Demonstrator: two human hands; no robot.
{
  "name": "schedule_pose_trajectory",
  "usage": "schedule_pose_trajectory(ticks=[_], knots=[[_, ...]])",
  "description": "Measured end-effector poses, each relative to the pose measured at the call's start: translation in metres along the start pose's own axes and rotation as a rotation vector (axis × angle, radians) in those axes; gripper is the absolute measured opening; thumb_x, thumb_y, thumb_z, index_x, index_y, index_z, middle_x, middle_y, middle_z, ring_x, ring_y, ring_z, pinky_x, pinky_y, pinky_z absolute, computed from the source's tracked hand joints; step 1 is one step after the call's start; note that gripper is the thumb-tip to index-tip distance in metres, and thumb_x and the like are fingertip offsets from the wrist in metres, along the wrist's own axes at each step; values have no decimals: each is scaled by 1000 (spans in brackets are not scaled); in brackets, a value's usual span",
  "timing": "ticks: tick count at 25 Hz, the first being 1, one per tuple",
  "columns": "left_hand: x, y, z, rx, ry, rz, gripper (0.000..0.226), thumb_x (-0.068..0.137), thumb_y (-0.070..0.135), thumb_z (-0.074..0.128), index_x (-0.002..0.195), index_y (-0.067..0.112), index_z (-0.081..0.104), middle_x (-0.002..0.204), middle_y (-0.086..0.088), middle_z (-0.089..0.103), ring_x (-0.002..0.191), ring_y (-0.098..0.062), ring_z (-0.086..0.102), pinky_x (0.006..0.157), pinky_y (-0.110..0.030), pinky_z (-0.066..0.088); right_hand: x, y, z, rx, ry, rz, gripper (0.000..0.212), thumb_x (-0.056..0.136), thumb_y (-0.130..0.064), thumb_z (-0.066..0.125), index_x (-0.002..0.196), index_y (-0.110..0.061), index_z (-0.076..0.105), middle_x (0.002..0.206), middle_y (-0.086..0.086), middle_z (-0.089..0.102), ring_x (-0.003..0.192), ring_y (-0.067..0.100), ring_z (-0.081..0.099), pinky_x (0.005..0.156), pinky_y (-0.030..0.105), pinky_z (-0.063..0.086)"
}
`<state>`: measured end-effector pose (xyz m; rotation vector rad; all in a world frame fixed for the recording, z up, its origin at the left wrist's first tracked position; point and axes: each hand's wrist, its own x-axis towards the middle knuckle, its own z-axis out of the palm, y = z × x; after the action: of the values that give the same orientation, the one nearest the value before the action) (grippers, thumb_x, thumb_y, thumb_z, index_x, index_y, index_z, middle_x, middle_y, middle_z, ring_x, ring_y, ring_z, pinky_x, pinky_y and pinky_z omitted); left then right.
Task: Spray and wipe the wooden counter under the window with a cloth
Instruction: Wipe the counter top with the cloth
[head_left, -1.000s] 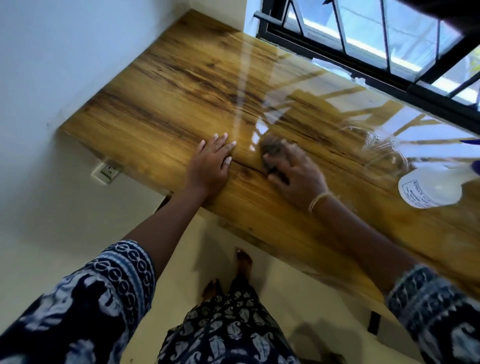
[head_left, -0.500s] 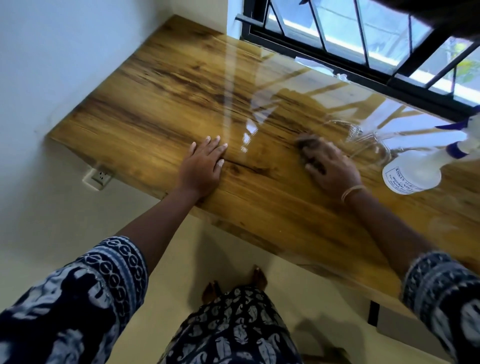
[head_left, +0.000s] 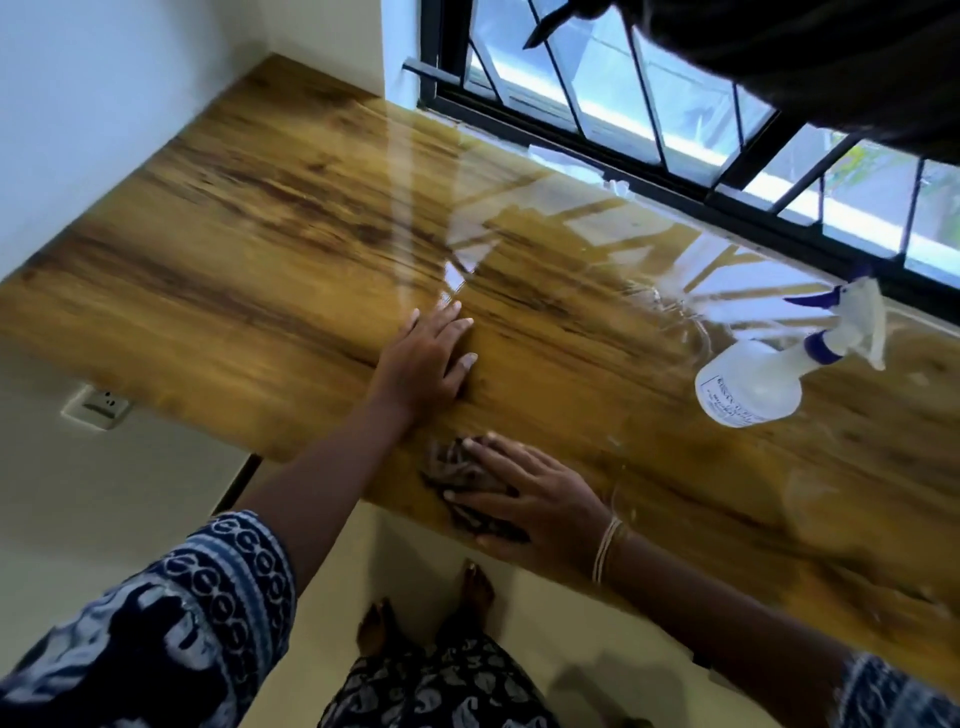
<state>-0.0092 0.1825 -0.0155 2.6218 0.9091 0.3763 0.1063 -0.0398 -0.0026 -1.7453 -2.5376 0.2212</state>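
Wooden counter (head_left: 270, 270) glossy under window (head_left: 649, 104), white walls (head_left: 104, 104)

— What is staying unclear around the spray bottle (head_left: 748, 385)?
— Its label print is showing too small to read. Left of it, the right hand (head_left: 540, 506) is covering most of the dark cloth (head_left: 457, 467).
— And to its right?
— The counter (head_left: 260, 270) is running off the frame edge.

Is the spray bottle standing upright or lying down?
Upright: the spray bottle stands on its base on the wooden counter, nozzle on top.
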Motion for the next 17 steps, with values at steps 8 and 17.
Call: schedule_pose_trajectory(ticks=[8, 17], knots=[[82, 3, 15, 22, 35, -41, 53, 90, 34, 44, 138, 12, 48, 151, -8, 39, 142, -22, 32, 116, -43, 20, 56, 230, -43, 6, 165, 1088, 58, 91, -64, 31, 142, -36, 37, 160, 9, 17, 146, 34, 16, 117, 50, 19], [155, -8, 21, 44, 53, -125, 51, 93, 21, 45, 143, 14, 44, 154, -3, 36, 144, -19, 29, 116, -43, 21, 76, 169, -33, 13, 152, 469, 52, 92, -57, 36, 139, -36, 46, 157, 7, 28, 143, 32, 27, 113, 47, 31]])
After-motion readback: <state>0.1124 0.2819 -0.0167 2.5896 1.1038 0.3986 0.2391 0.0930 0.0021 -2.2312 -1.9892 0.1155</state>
